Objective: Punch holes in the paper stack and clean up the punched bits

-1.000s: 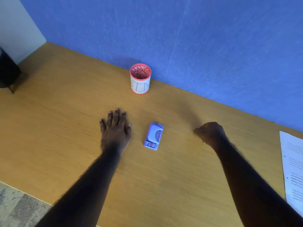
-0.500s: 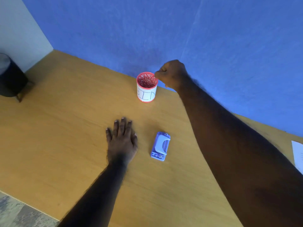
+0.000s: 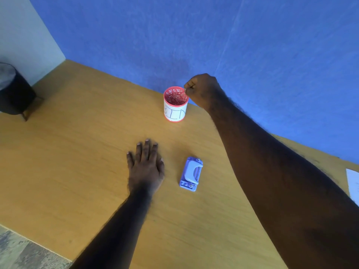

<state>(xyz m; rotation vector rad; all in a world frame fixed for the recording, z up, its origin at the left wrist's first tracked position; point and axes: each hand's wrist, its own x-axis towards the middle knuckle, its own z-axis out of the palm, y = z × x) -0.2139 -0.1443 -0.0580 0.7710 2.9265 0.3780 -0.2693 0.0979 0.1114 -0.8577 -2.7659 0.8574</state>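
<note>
A small blue hole punch (image 3: 191, 173) lies on the wooden table (image 3: 77, 152). My left hand (image 3: 145, 166) rests flat on the table just left of it, fingers together, holding nothing. A red perforated cup with a white label reading BIN (image 3: 175, 103) stands near the blue wall. My right hand (image 3: 202, 90) is closed in a fist at the cup's right rim, slightly above it; whatever is inside the fist is hidden. A corner of the white paper (image 3: 352, 183) shows at the right edge.
A blue wall (image 3: 233, 45) runs along the table's far edge. A dark round container on legs (image 3: 13, 92) stands at the far left corner. The table's near edge and grey floor (image 3: 19, 253) show at bottom left.
My right fist rose from the table right of the punch and travelled up to the red cup's rim, where it now holds. My left hand stayed flat.
</note>
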